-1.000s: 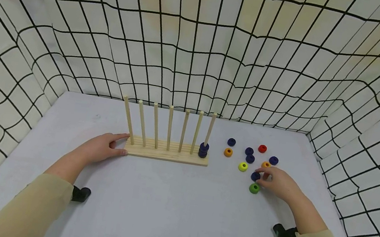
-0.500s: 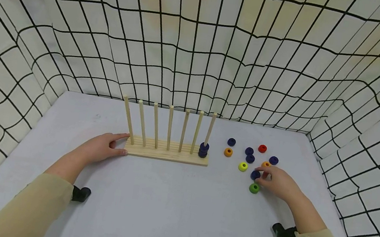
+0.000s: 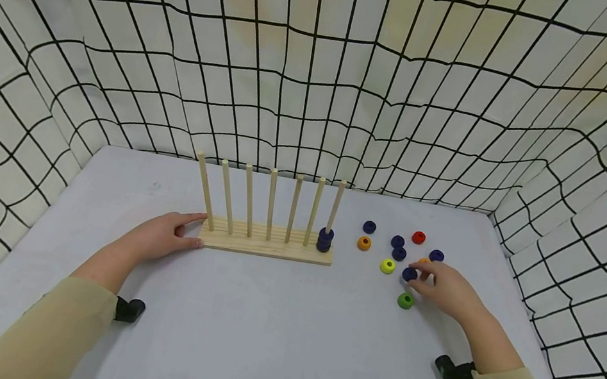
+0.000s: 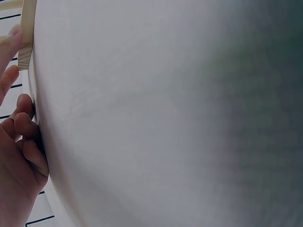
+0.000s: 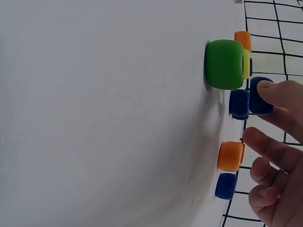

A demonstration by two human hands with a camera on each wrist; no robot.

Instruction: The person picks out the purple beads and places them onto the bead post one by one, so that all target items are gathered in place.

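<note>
A wooden peg rack (image 3: 266,249) with several upright pegs stands on the table. Dark blue beads (image 3: 325,240) are stacked on its rightmost peg. My left hand (image 3: 159,237) holds the rack's left end between thumb and index finger; in the left wrist view the other fingers are curled beside it. Between right thumb and index finger I pinch a dark blue bead (image 3: 409,274), lifted off the table in the right wrist view. That right hand (image 3: 452,293) is above the loose beads, with a green bead (image 3: 405,301) just below and a yellow bead (image 3: 388,266) to its left.
Other loose beads lie right of the rack: an orange bead (image 3: 364,243), a red bead (image 3: 418,237) and several blue ones (image 3: 398,254). Another orange bead (image 5: 230,156) is partly hidden by my right hand in the head view. Black netting (image 3: 307,80) encloses the table's back and sides.
My right hand has taken the blue bead up from beside the green bead and moved it slightly away from me. The left hand and the rack have stayed still.
</note>
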